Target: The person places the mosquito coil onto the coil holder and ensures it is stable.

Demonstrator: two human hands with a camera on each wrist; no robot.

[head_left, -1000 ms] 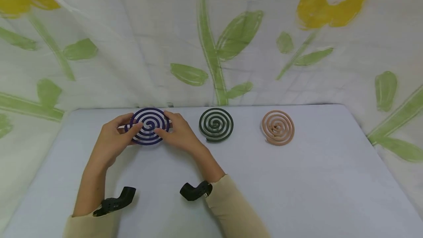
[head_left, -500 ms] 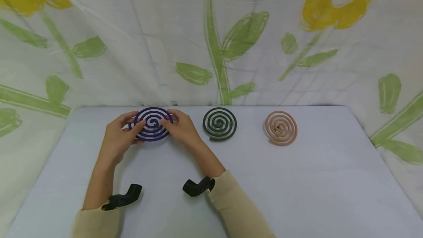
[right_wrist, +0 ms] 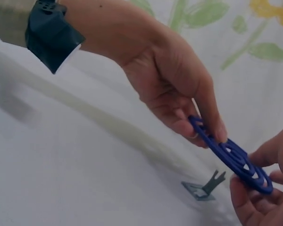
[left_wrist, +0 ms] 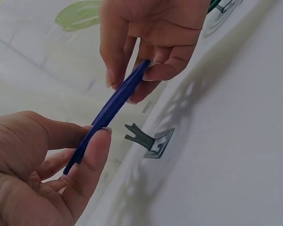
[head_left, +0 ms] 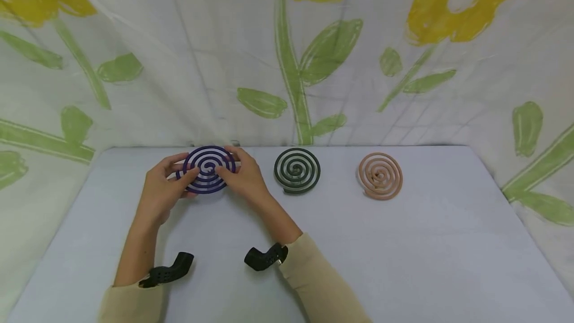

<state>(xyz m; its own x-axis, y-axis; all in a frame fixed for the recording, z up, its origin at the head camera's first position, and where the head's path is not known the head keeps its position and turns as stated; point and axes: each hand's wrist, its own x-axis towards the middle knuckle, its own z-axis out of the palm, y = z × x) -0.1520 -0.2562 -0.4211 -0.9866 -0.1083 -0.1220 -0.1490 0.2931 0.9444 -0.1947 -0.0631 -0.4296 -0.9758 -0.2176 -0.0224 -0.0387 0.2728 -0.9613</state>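
A blue mosquito coil is held tilted above the far left of the table by both hands. My left hand pinches its left edge, thumb on the upper face and fingers beneath. On the opposite edge my right hand pinches it the same way. Below the coil, a small metal coil stand with a forked upright tab rests on the white surface, apart from the coil. The right wrist view shows the same blue coil above that stand.
A dark green mosquito coil lies right of the hands, and an orange-brown coil farther right. All are near the back edge of the white table. Behind hangs a white cloth painted with yellow flowers and green leaves.
The coil stays in both hands, tilting slightly about the same place. The whole scene shifted a little to the right with the head camera. The green and orange-brown coils have not moved.
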